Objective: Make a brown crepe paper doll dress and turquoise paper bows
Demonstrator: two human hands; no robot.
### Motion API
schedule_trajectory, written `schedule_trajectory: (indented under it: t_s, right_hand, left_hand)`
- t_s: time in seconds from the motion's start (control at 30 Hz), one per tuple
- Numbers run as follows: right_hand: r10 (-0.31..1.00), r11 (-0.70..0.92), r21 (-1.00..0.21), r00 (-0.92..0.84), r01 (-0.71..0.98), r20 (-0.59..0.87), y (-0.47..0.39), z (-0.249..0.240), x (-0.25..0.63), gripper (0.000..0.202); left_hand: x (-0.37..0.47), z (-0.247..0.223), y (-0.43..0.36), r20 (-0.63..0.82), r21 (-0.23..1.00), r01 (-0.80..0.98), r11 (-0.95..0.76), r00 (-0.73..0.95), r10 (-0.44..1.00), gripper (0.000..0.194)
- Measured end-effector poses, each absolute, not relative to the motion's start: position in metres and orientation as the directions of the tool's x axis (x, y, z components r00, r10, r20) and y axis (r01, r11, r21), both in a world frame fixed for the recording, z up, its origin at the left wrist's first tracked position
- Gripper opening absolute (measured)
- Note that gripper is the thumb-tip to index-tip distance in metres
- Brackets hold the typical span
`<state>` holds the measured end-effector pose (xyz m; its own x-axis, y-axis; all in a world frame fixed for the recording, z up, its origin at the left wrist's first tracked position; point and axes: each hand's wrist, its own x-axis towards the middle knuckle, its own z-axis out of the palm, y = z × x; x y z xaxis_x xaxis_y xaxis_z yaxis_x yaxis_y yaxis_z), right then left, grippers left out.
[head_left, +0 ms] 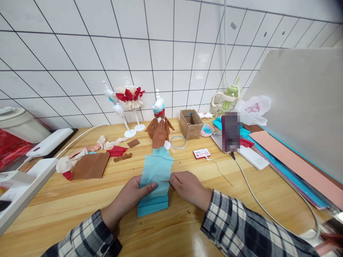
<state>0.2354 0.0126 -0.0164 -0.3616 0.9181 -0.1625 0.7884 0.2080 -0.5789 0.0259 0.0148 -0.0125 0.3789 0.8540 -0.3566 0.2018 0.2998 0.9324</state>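
Observation:
A sheet of light blue crepe paper (155,175) lies across my left hand (140,191), with the thumb pressed on top and the fingers beneath. Darker blue folds (152,207) show at its lower end. At the sheet's right edge, my right hand (184,184) is closed in a pinch. From its fingertips a thin, dark, pointed thing (164,181) reaches left over the paper; I cannot make out its exact kind. Just beyond the paper stands a small white dress form (159,117) in a brown crepe-paper skirt, with red and blue at the top.
Two more dress forms (129,103) stand by the tiled wall. Paper scraps (91,166) lie left. A cardboard box (191,125), metal ring (178,142), small white-and-red packet (202,154) and blurred device (230,132) with a cable lie right, near coloured sheets (289,157).

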Motion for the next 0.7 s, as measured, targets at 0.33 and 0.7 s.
schedule_trajectory:
  t_s: [0.33, 0.7]
  right_hand:
    - [0.920, 0.213, -0.522, -0.349, 0.826, -0.176, 0.0121, -0.0126, 0.2348, 0.037]
    - [0.919, 0.231, -0.592, -0.373, 0.772, -0.128, 0.0117, -0.0186, 0.2355, 0.039]
  left_hand:
    - [0.0245, -0.0133, 0.0153, -0.354, 0.933, 0.219, 0.286, 0.409, 0.841, 0.035]
    - [0.0282, -0.0094, 0.0142, -0.373, 0.924, 0.234, 0.303, 0.368, 0.852, 0.038]
